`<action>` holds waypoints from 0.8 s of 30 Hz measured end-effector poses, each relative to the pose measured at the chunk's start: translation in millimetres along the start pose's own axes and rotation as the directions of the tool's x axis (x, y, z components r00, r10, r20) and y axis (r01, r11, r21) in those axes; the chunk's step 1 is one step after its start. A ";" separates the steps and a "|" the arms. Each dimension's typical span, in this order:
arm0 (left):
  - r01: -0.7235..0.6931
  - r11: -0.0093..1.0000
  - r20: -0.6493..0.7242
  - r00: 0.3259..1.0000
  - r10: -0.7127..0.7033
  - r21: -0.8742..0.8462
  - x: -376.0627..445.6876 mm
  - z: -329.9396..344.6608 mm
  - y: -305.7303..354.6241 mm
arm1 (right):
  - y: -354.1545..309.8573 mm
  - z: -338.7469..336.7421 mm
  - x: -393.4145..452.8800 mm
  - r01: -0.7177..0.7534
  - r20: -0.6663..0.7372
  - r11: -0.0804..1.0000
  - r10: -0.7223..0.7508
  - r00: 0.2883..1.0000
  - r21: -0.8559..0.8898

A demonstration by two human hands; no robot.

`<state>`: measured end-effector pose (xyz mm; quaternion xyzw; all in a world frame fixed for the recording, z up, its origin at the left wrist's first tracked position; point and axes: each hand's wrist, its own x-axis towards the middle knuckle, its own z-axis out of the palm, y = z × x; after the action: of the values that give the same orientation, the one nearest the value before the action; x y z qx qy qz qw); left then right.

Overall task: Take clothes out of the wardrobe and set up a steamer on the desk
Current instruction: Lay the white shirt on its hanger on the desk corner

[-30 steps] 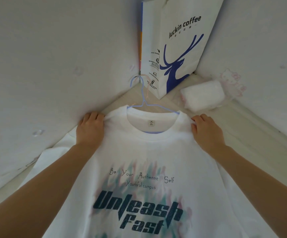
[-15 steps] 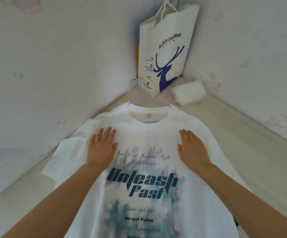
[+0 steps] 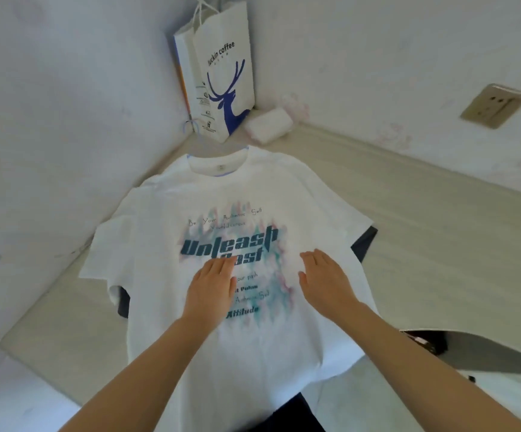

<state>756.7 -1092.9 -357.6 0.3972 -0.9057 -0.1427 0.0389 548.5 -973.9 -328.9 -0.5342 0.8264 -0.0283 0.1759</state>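
While both hands lie flat, white printed tee spread smooth, teal lettering.

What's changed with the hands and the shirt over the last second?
Both hands let go of the shoulders of the white printed T-shirt and slid down it: left hand and right hand now lie flat on the chest print. Shirt, blue wire hanger and white paper bag stayed put.

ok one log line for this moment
white printed t-shirt flat on pale desk | left hand open, pressing print | right hand open, pressing shirt
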 end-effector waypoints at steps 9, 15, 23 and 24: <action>-0.151 0.963 0.022 0.987 0.160 -0.224 -65.0 8.3 106.1 | 30.2 15.2 -141.4 -0.232 -0.012 0.968 0.234 0.972 0.098; -0.330 0.898 0.002 0.938 0.346 -0.291 -108.1 9.7 183.0 | 44.9 21.8 -238.7 -0.377 -0.076 0.889 0.408 0.910 0.261; -0.622 0.738 0.069 0.751 0.657 -0.264 -191.2 31.6 283.5 | 73.0 55.2 -397.0 -0.536 -0.128 0.761 0.612 0.781 0.366; -0.658 0.706 0.074 0.716 0.694 -0.264 -206.9 34.1 296.2 | 75.4 60.7 -419.7 -0.562 -0.139 0.739 0.643 0.753 0.372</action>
<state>681.6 -743.3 -295.7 0.0162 -0.9666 -0.2497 0.0557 656.4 -558.4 -294.1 -0.1926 0.9558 -0.1665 0.1472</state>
